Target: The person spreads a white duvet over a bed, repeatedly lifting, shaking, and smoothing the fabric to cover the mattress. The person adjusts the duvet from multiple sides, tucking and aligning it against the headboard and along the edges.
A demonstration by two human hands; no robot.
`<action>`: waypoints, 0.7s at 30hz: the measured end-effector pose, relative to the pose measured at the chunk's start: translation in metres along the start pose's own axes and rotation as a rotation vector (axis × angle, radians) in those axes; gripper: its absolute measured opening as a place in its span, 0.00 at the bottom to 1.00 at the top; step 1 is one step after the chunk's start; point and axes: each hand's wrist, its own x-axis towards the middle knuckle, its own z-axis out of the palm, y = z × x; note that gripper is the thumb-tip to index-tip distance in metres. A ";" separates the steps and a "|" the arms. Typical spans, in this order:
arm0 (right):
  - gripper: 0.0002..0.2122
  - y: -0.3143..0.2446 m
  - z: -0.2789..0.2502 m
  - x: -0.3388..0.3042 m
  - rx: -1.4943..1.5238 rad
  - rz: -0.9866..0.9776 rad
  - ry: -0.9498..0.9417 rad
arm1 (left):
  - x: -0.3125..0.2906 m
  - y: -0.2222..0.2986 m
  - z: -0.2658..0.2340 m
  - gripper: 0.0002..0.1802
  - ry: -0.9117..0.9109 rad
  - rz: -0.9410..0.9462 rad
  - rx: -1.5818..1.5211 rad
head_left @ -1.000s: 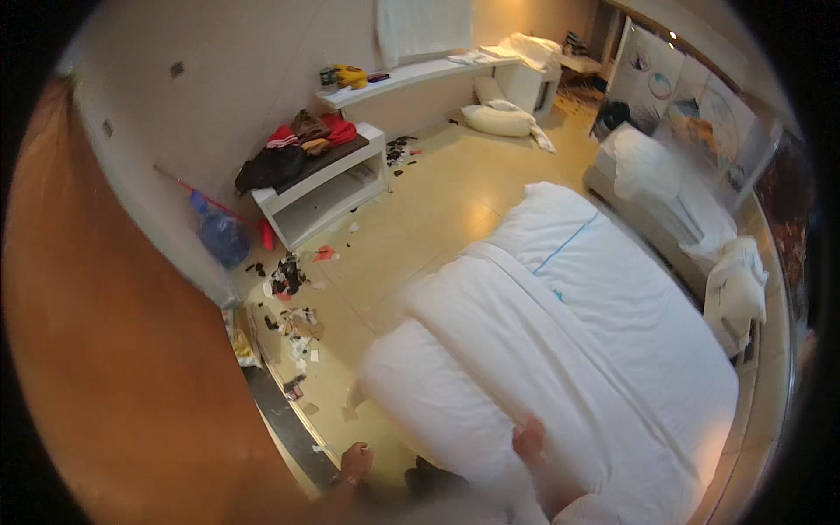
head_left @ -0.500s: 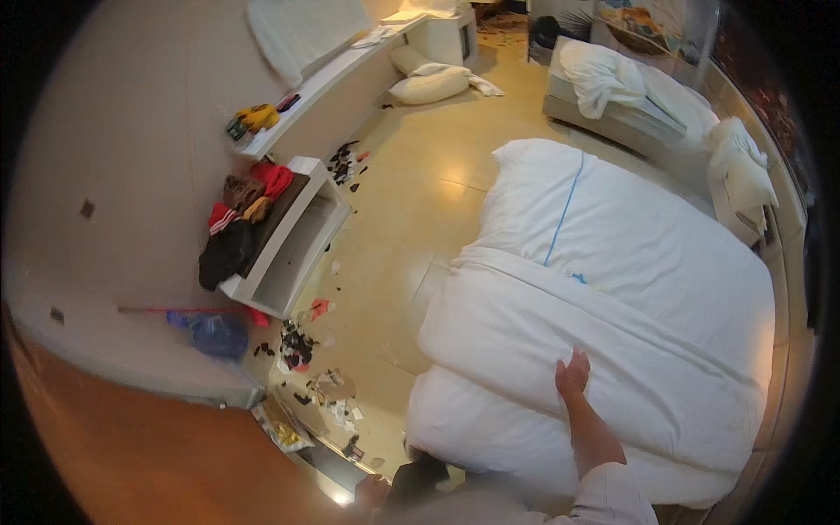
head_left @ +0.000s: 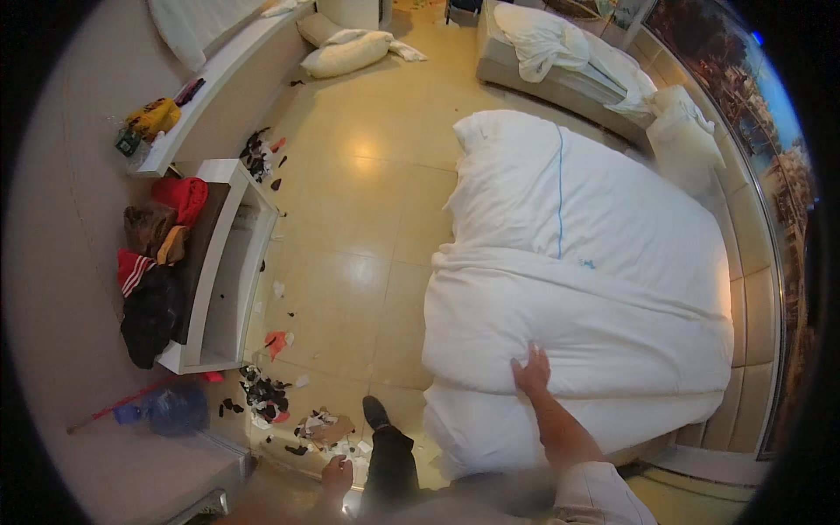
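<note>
My right hand (head_left: 532, 371) reaches over the bed with its fingers spread. It lies on the white duvet (head_left: 595, 341), near the side closest to the open floor, and the cloth dips and creases around it. At the lower edge my left hand (head_left: 337, 475) hangs beside my dark-trousered leg (head_left: 390, 472), fingers loosely curled, with nothing visible in them. Beyond the folded-back part of the duvet lies a white sheet or cover (head_left: 512, 192) with a blue line (head_left: 561, 192) along it. A small blue mark (head_left: 588, 263) shows by the fold.
Black and red scraps (head_left: 264, 395) and torn cardboard (head_left: 325, 429) litter the floor. At left stand a white cabinet (head_left: 229, 280) bearing clothes (head_left: 157, 297) and a blue water jug (head_left: 175, 409). A second bed (head_left: 560, 83) and pillows (head_left: 348, 57) are farther off.
The view has shifted, and my leg and shoe now show on the floor beside the bed. My right hand is still on the duvet. More of my left hand shows.
</note>
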 end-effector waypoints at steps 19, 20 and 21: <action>0.17 -0.075 -0.009 0.036 0.299 0.060 0.050 | 0.220 0.379 -0.030 0.10 -0.236 1.031 0.027; 0.15 -0.075 -0.013 0.049 0.400 0.047 0.098 | 0.223 0.403 -0.026 0.09 -0.234 1.066 0.015; 0.15 -0.085 -0.018 0.065 0.450 0.046 0.196 | 0.227 0.424 -0.026 0.09 -0.235 1.088 0.014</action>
